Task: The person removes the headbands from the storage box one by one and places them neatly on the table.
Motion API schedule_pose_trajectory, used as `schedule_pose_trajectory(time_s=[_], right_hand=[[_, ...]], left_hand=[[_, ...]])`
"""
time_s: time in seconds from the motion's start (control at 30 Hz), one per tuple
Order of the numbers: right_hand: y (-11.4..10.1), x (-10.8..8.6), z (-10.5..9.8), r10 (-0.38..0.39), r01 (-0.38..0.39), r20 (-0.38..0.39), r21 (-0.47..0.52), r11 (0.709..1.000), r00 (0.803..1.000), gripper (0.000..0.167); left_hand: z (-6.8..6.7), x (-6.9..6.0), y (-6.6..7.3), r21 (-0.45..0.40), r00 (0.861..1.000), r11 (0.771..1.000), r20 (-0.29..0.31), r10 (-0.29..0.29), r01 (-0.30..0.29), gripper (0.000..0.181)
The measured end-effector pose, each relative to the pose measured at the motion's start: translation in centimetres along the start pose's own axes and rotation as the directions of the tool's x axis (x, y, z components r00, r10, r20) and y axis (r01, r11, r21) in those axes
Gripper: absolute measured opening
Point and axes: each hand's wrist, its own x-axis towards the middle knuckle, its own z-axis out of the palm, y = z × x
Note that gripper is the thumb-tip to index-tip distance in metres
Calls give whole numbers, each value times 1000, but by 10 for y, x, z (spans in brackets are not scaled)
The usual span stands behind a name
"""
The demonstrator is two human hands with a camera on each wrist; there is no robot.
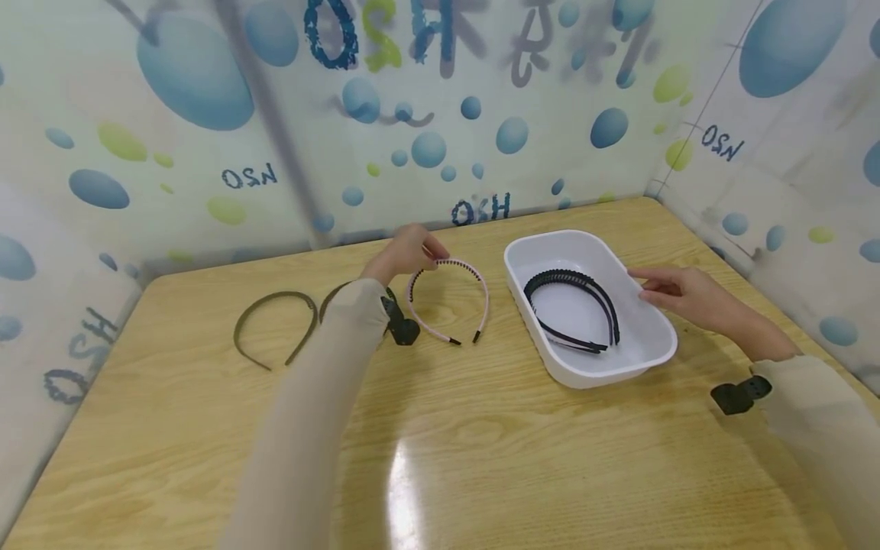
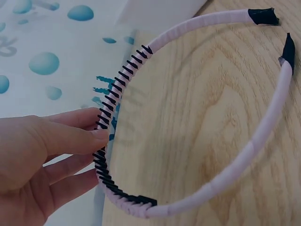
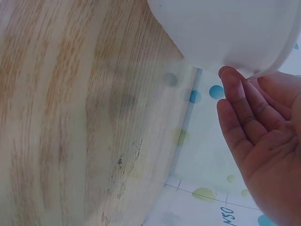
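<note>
While the left hand pinches its toothed crown, the pale pink headband is at the middle of the wooden surface, left of the white box. Can't tell if it bears fully on the wood. Black-tipped ends point back toward the person, apart from each other. Left grip: closed on the band, thumb against fingers, right at the black teeth. Crown hold is probably for balance: mid-arc, both ends free, thin hoop less likely to twist.

Box is near the headband, long side angled. Right hand is at its right wall, fingertips touching just under the rim. Can't tell whether the right grip pinches the rim or only rests against it. My read: steadying, since a light box would slide easily.

In the box: several black headbands, nested arc in arc, ends toward the person. Likely stacked like that because matching curves share space. Exact count unclear.

Left of the pink one: an olive headband lying on the surface, then another headband partly hidden behind the left sleeve. Side by side in a row, probably so they don't tangle.

Bubble-print sheet behind it all.
</note>
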Motion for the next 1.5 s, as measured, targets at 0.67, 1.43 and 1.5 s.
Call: schedule_pose_trajectory(time_s=[0.67,1.43,1.5], right_hand=[[0,2,-1,30,-30,23,-1,1000,999,40],[0,1,0,-22,22,-12,15,1000,1000,37],[0,1,0,-22,22,-10,16,1000,1000,37]], left_hand=[[13,15,-21,-8,996,996,-8,-92,92,29],[20,16,-26,5,989,990,-47,-140,141,32],[20,17,-26,6,989,990,-45,-142,142,31]])
